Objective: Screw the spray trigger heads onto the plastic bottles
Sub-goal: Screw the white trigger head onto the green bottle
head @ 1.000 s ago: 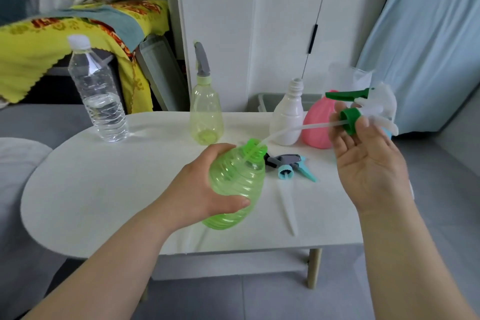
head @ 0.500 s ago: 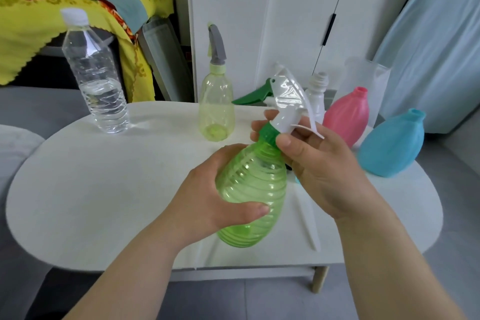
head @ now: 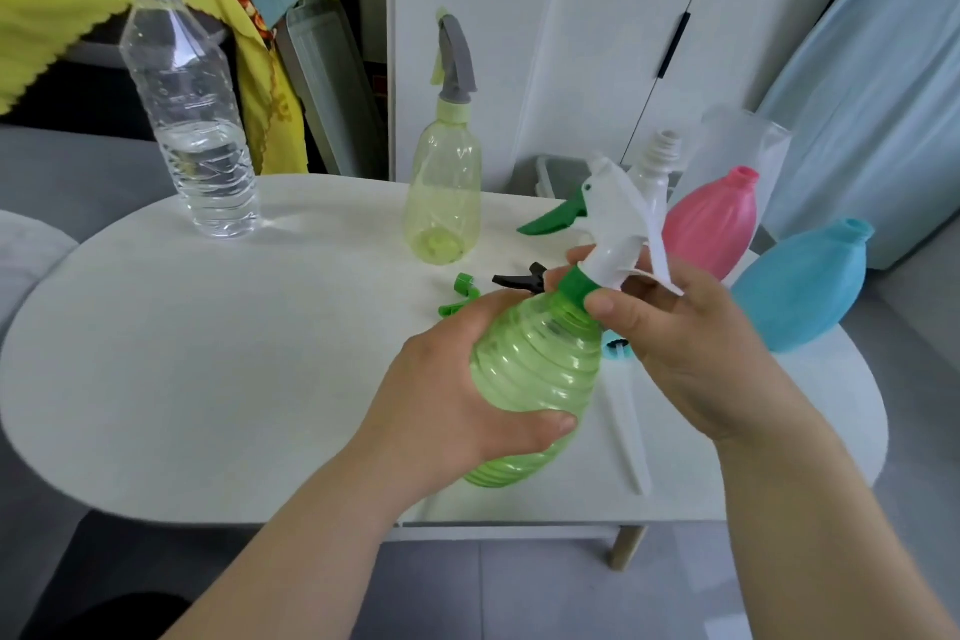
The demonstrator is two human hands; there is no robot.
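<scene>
Green ribbed bottle (head: 535, 369), thin translucent plastic, tilted above the table's (head: 208, 353) near side. Clasped round the belly by left hand (head: 452, 395), presumably as a brace against twisting. White spray head (head: 618, 218) with green trigger seated on the neck. Its green collar (head: 574, 287) pinched between thumb and fingertips of right hand (head: 691, 348), likely for turning (thread engagement not visible).

Beyond: yellow-green bottle (head: 444, 192), grey head already fitted. White bottle (head: 666, 148), pink bottle (head: 711, 224) and blue bottle (head: 805, 286) open-necked, smooth, bulbous. Loose black trigger head (head: 517, 280) and dip tube (head: 626, 431) flat on the matte tabletop.
</scene>
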